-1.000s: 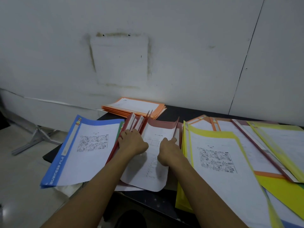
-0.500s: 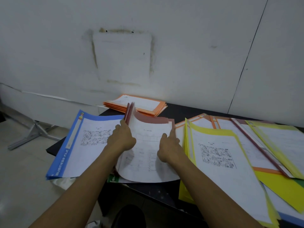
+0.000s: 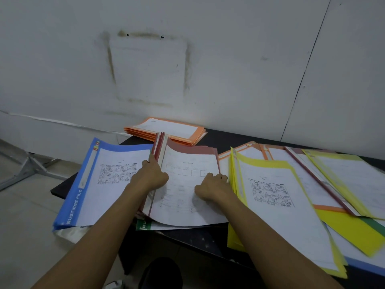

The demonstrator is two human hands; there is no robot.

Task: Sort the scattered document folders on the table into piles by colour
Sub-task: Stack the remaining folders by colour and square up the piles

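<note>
Red folders [image 3: 187, 150] sit stacked at the middle of the black table [image 3: 208, 236], their left spines lifted and a printed sheet on top. The left hand [image 3: 153, 177] grips those spines. The right hand [image 3: 212, 187] lies knuckles-up on the sheet near its right edge, fingers bent; whether it grasps anything cannot be told. A blue folder [image 3: 87, 180] overhangs the table's left edge, and yellow folders [image 3: 270, 163] spread rightward. An orange pile [image 3: 193, 134] rests by the stained white wall [image 3: 229, 69]. Pale floor [image 3: 20, 205] shows at left.
</note>
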